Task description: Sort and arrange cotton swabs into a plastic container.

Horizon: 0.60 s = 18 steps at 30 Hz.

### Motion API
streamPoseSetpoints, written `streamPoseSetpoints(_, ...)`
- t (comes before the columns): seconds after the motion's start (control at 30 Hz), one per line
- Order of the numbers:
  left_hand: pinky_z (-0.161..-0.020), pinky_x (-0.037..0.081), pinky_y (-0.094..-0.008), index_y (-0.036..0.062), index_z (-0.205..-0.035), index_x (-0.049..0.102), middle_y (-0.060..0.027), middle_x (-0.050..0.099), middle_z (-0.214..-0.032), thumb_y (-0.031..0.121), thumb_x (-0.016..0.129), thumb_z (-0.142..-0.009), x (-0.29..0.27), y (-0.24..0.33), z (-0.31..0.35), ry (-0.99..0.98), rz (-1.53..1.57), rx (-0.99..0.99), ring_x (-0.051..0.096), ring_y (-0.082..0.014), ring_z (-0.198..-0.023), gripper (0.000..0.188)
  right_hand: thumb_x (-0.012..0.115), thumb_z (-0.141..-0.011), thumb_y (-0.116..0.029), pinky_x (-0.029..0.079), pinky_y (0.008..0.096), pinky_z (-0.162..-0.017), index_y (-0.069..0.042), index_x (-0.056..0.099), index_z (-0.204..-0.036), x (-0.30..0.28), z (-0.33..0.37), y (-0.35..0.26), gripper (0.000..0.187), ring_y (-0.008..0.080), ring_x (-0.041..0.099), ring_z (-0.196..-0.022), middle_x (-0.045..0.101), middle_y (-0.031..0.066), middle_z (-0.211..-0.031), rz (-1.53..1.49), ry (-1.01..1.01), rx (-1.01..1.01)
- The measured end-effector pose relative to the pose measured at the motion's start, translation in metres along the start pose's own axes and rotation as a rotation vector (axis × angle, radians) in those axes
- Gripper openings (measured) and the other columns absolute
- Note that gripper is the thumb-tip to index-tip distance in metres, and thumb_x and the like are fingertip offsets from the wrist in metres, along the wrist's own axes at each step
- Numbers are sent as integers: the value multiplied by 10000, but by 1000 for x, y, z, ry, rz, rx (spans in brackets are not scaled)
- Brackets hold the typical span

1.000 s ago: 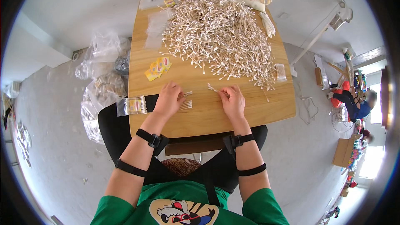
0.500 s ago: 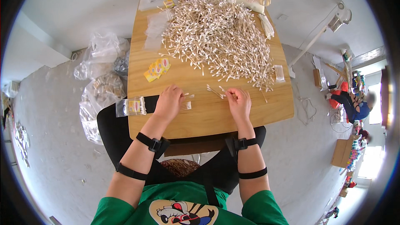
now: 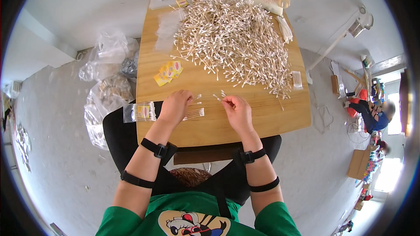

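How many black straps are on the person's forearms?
4. Left forearm: one strap nearer the wrist, another strap nearer the elbow. Right forearm: one strap and another strap, likewise.

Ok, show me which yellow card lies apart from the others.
The single yellow card at the far-left edge of the swab pile; the other yellow cards overlap in a cluster nearer the left hand.

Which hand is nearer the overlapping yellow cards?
Left. The left hand is on the person's side of the yellow cards; the right hand is farther off, to their right.
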<state>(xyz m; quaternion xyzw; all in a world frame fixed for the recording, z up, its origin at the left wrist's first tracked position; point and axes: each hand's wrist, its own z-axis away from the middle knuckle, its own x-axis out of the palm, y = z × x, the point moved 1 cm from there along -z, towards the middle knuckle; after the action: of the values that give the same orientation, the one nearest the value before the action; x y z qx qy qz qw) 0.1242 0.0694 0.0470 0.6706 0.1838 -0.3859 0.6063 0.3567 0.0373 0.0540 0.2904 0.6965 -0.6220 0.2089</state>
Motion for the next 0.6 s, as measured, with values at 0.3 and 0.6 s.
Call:
streamPoseSetpoints(0.3, -777, 516, -436, 59, -931, 692, -122, 648, -904, 107, 657, -872, 4, -16, -6, 67, -1, 38, 629, -346, -917, 84, 718, -830, -108, 507, 427, -714, -68, 687, -866, 33, -23, -18, 63, 313, 643, -808, 681, 99, -820, 73, -107, -76)
streamPoseSetpoints(0.6, -798, 497, -445, 43, -827, 654, -112, 618, -909, 96, 764, -774, -3, -6, 21, 173, -15, 12, 603, -350, -918, 134, 730, -827, -132, 512, 410, -730, -64, 710, -886, 68, -56, -33, 92, 294, 645, -839, 683, 88, -846, 151, -229, -215)
